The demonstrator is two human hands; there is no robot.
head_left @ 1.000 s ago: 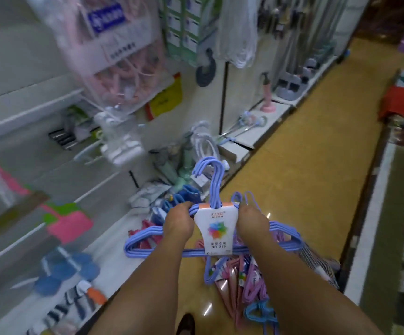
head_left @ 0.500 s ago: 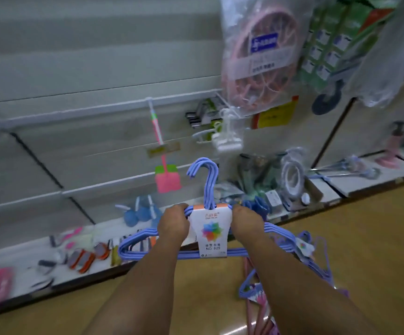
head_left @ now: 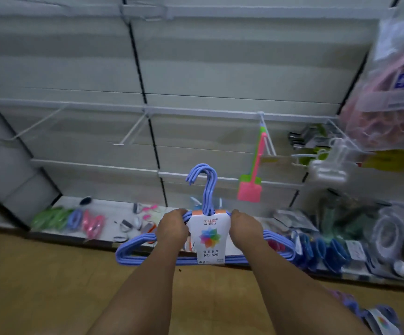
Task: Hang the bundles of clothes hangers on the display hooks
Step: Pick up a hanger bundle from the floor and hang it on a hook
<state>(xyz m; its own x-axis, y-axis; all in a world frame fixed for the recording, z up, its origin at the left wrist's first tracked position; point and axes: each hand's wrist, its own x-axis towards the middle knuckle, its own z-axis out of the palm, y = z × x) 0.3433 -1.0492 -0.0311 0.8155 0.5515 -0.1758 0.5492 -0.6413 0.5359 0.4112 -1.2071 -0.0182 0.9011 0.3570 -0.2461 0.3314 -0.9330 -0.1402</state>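
Note:
I hold a bundle of blue clothes hangers (head_left: 133, 250) upright in front of me, hooks pointing up, with a white card label (head_left: 209, 238) wrapped round its middle. My left hand (head_left: 173, 227) grips the left shoulder beside the label and my right hand (head_left: 244, 228) grips the right shoulder. Bare white display hooks (head_left: 133, 128) jut out from a rail on the wall panel above and left of the bundle. Another hook (head_left: 39, 122) juts out further left. More hanger bundles (head_left: 375, 315) lie on the floor at the lower right.
A pink and green swatter (head_left: 250, 187) hangs from a hook right of the bundle's top. A bagged pink round dryer (head_left: 389, 100) and white clips (head_left: 329, 165) hang at the right. The low base shelf (head_left: 114, 213) carries small goods and blue items (head_left: 322, 252).
The view has swung left from the aisle to face the bare wall panel. Both hands keep the same grip on the blue bundle, now in front of the bare hooks.

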